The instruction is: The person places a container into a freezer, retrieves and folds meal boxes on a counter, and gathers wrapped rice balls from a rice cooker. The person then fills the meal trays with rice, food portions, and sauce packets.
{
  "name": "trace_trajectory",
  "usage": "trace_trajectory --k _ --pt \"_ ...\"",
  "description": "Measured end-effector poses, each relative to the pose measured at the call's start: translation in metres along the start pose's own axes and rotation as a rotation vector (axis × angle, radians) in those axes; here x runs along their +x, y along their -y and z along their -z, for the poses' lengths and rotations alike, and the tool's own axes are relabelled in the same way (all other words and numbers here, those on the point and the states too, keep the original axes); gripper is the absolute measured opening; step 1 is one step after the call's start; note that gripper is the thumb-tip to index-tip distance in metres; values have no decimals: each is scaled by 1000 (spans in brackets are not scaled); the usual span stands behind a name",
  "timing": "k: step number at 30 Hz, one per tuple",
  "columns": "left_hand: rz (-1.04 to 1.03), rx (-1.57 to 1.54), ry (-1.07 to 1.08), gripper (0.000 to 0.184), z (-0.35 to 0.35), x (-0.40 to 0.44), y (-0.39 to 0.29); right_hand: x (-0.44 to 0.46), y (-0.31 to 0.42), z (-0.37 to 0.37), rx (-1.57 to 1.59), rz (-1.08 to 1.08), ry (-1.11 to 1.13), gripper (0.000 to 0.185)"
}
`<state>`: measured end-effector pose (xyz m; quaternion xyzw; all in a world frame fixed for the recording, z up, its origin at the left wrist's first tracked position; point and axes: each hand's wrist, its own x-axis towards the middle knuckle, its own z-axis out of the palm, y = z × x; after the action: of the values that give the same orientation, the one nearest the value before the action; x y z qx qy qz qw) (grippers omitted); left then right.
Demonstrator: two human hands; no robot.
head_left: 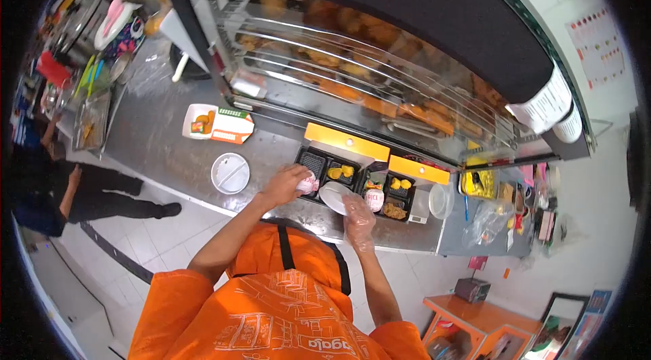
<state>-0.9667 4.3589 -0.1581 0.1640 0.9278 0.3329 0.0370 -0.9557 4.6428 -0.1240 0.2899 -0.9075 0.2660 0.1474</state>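
Two black compartment trays with orange lids stand side by side on the metal counter. My left hand (287, 186), bare, has its fingers around a round white-and-pink wrapped item (308, 184) at the left tray (312, 160). In my right hand (359, 223), which wears a clear plastic glove, is a white oval dish (333, 197), held over the left tray's lower right part. Yellow pieces (340, 172) lie in that tray's upper right compartment. The right tray (405, 190) holds another wrapped item (373, 200), yellow pieces and brown food (395, 211).
A round white divided bowl (230, 173) and an open food box (232, 125) stand on the counter (149, 136) to the left. Behind the trays is a glass display case (352, 82). A clear round container (441, 201) is at the right. Another person (102, 194) stands far left.
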Motion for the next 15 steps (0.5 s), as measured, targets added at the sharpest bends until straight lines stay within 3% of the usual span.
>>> trace_trajectory --k 6,15 --pt "-18 47 27 51 3 0 -2 -6 -1 -4 -93 -4 112 59" --pt "-45 104 -7 47 -10 -5 2 -10 -2 -12 -92 128 14 60"
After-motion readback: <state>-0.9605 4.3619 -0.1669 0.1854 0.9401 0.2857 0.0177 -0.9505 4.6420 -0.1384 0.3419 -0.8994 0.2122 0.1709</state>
